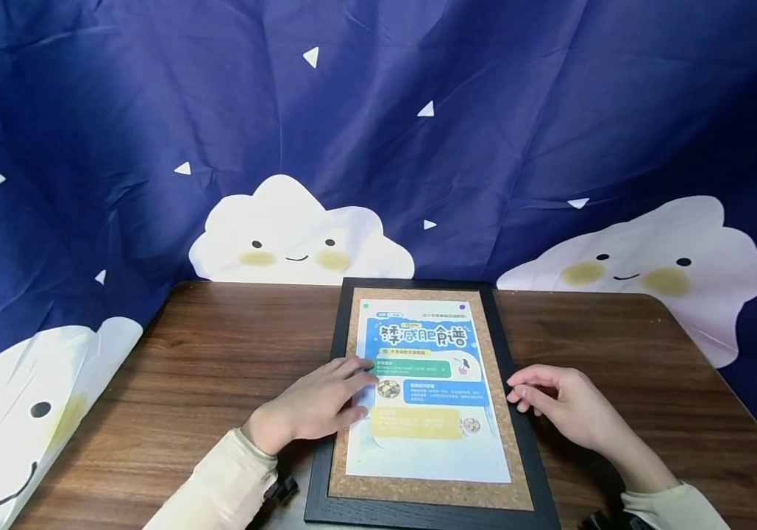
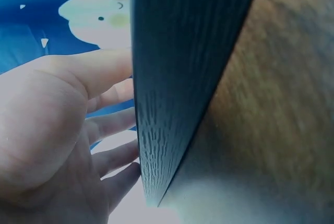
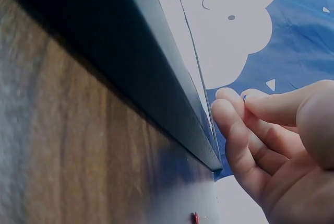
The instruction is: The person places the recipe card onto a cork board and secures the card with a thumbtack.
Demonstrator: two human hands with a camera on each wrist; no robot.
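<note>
A cork board point(image 1: 432, 497) with a black frame point(image 1: 431, 513) lies on the table, bearing a printed poster point(image 1: 427, 460). A green thumbtack point(image 1: 365, 306) and a purple thumbtack point(image 1: 462, 307) sit at the poster's top corners. My left hand point(image 1: 318, 403) reaches across the frame's left side, its spread fingers resting at the poster's left edge. Beside the frame's right side, my right hand point(image 1: 566, 403) pinches a blue thumbtack point(image 3: 245, 97) between thumb and fingertips; only a speck of it shows.
The brown wooden table point(image 1: 239, 324) extends to both sides of the board. A dark blue curtain point(image 1: 352, 110) with smiling white clouds hangs behind it. Low in the right wrist view, a small red thing point(image 3: 195, 217) appears beside the frame.
</note>
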